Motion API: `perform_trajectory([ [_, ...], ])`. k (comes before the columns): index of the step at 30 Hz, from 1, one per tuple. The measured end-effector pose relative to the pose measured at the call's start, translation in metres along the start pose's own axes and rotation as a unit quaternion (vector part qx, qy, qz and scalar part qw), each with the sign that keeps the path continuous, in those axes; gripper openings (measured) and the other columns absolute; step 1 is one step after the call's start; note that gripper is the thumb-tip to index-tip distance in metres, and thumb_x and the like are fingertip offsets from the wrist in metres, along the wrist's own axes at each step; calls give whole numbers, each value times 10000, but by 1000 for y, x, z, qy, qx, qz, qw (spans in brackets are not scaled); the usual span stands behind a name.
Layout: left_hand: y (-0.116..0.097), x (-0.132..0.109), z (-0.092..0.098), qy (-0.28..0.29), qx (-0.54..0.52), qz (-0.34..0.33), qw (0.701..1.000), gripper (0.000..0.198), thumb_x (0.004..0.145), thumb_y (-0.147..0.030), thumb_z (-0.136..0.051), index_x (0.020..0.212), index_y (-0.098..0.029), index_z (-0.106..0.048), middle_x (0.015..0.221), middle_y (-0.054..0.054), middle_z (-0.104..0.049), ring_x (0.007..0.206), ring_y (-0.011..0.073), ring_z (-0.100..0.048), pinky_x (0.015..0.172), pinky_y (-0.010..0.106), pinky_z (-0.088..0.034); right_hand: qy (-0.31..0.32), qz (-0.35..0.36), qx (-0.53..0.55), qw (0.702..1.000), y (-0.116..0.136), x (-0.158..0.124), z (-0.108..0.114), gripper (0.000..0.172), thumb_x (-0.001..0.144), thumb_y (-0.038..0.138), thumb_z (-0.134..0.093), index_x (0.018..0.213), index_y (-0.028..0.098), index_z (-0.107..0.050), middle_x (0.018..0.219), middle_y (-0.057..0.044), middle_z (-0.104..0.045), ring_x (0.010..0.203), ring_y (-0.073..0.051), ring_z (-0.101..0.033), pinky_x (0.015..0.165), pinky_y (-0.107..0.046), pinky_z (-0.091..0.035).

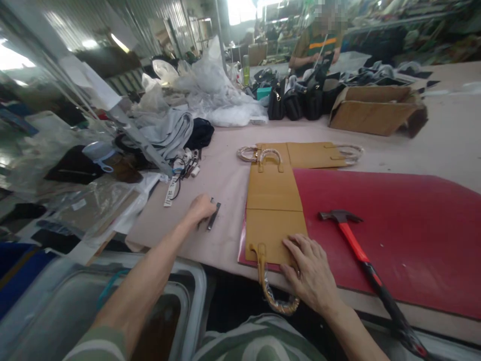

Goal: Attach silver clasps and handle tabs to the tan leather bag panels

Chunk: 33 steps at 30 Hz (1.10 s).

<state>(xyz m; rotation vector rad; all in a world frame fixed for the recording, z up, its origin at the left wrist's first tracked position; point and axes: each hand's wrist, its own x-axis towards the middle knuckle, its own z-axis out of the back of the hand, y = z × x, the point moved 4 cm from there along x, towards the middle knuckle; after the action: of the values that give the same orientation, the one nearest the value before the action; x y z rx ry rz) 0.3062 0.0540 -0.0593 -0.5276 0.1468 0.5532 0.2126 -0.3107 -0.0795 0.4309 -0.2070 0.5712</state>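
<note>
My left hand (202, 207) is closed at the table's left side, with its fingertips at a thin dark metal bar (214, 216). What its fingers grip is mostly hidden. My right hand (311, 268) lies with fingers spread on the lower right corner of a tan leather bag panel (275, 225). That panel has a plastic-wrapped handle at each end; the near handle (276, 302) hangs over the table edge. To the right, a claw hammer (355, 240) with a red and black grip rests on a red mat (391, 215).
Another tan panel (315, 154) with wrapped handles lies beyond. Black bags (293, 103), a cardboard box (376, 110) and heaped clear plastic (221, 90) stand farther back. A metal post (145, 145) rises at left, above a grey bin (195, 281). A person (317, 47) is across the table.
</note>
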Motion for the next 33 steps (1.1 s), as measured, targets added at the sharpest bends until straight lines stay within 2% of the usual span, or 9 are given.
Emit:
perform_trajectory([
  [2, 2, -12, -1, 17, -79, -2, 997, 42, 684, -160, -662, 701, -136, -632, 479, 22, -585, 544, 218, -671, 569, 286, -541, 11, -2, -5, 1000, 1, 0, 0, 448, 922, 363, -572, 1336, 193, -580, 1385, -152, -553, 1331, -339, -445, 1122, -546, -351],
  [5, -3, -42, -11, 49, -223, -28, 973, 236, 736, -185, -600, 965, -138, -626, 688, 4, -663, 598, 145, -678, 603, 253, -568, 16, -7, -9, 1000, 2, 0, 1, 454, 921, 369, -576, 1338, 189, -577, 1405, -148, -541, 1341, -340, -432, 1135, -537, -331],
  [7, -12, -68, -27, 104, -391, -34, 914, 356, 716, -211, -633, 1064, -144, -599, 746, -1, -664, 632, 139, -684, 636, 270, -587, 17, -10, -7, 1000, 2, 0, 0, 455, 924, 375, -571, 1345, 200, -571, 1414, -144, -536, 1346, -342, -429, 1137, -539, -324],
  [10, -34, -105, -59, 189, -587, -24, 787, 405, 647, -248, -754, 1005, -136, -601, 727, -6, -646, 605, 141, -667, 609, 277, -581, 24, -10, -6, 1000, 1, 0, -1, 459, 934, 381, -561, 1352, 191, -561, 1422, -154, -527, 1350, -348, -419, 1133, -551, -319],
  [12, -50, -122, -77, 189, -614, -36, 765, 399, 640, -282, -814, 941, -145, -591, 724, -15, -638, 609, 139, -671, 604, 267, -578, 29, -8, -7, 1000, 2, 0, -1, 466, 939, 385, -559, 1355, 175, -559, 1423, -162, -520, 1349, -349, -412, 1132, -550, -314],
  [17, -81, -141, -99, 146, -587, -131, 786, 328, 777, -384, -787, 878, -158, -572, 783, 9, -682, 736, 168, -727, 707, 296, -619, 32, -7, -5, 999, 3, 1, 0, 466, 928, 371, -578, 1341, 155, -577, 1408, -170, -521, 1340, -345, -414, 1144, -533, -302],
  [21, -87, -146, -104, 121, -517, -202, 823, 228, 897, -372, -681, 878, -159, -603, 830, 43, -734, 786, 165, -731, 770, 299, -622, 34, -13, 5, 999, 4, 2, 2, 465, 910, 356, -597, 1331, 158, -581, 1401, -162, -527, 1340, -343, -414, 1155, -543, -295],
  [26, -83, -150, -110, 113, -484, -218, 840, 165, 919, -321, -642, 875, -164, -618, 845, 51, -751, 791, 170, -734, 770, 303, -626, 26, -14, 14, 999, 5, 2, 4, 480, 879, 335, -641, 1320, 153, -586, 1390, -161, -536, 1333, -350, -415, 1162, -551, -283],
  [33, -84, -149, -111, 118, -485, -216, 839, 122, 916, -281, -628, 875, -167, -615, 845, 50, -759, 767, 169, -742, 754, 299, -624, 31, -23, 18, 999, 5, 2, 3, 489, 873, 338, -650, 1325, 160, -593, 1406, -156, -535, 1348, -352, -409, 1173, -545, -270],
])
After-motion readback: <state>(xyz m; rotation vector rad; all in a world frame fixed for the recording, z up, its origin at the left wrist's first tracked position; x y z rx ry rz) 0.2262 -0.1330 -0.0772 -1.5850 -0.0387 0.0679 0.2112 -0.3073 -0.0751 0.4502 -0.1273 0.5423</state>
